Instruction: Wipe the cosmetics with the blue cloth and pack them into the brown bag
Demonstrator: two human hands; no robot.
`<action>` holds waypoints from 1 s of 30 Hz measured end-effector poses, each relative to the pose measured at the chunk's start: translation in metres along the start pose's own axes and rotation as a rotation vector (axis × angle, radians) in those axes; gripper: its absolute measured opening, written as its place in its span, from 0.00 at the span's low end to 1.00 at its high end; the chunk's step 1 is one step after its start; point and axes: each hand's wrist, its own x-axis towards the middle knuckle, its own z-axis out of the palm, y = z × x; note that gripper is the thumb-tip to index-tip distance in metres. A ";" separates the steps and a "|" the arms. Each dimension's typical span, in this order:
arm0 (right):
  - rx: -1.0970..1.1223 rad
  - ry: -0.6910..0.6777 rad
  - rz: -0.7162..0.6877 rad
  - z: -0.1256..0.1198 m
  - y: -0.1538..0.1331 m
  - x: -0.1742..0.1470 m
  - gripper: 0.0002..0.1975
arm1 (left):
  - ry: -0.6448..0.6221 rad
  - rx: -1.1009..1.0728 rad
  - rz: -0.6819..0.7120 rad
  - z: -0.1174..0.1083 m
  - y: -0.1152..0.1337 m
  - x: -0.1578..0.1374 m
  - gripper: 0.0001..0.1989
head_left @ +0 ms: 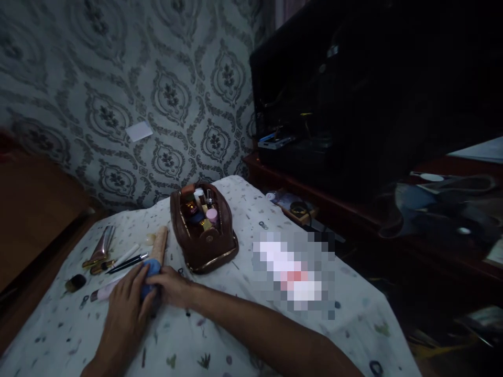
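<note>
Grasping a blue item (153,268) between them, the left hand (128,296) and right hand (176,287) have curled fingers, partly hidden, over the patterned sheet (220,335). Just beyond, a brown bag (210,248) gapes open, holding small bottles (199,195) and a pink lid (211,215).

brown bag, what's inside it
Through the open top of the brown bag, a white-topped item, a pink-lidded container and gold-toned pieces show. Whatever lies beneath them is covered.
</note>
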 end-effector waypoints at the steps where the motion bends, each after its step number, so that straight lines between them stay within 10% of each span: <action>1: 0.048 -0.015 0.005 0.000 0.001 0.001 0.07 | -0.023 -0.060 -0.059 0.004 -0.006 -0.005 0.24; 15: 0.224 -0.182 0.096 -0.007 0.021 0.002 0.23 | -0.056 -0.316 -0.339 -0.010 -0.036 -0.025 0.13; 24: -0.048 0.024 0.063 0.006 0.030 0.005 0.21 | 0.116 -0.012 -0.815 -0.036 -0.165 -0.009 0.14; 30: -0.022 0.044 0.007 0.002 0.040 0.007 0.22 | 0.015 -0.009 -0.929 -0.023 -0.230 0.011 0.17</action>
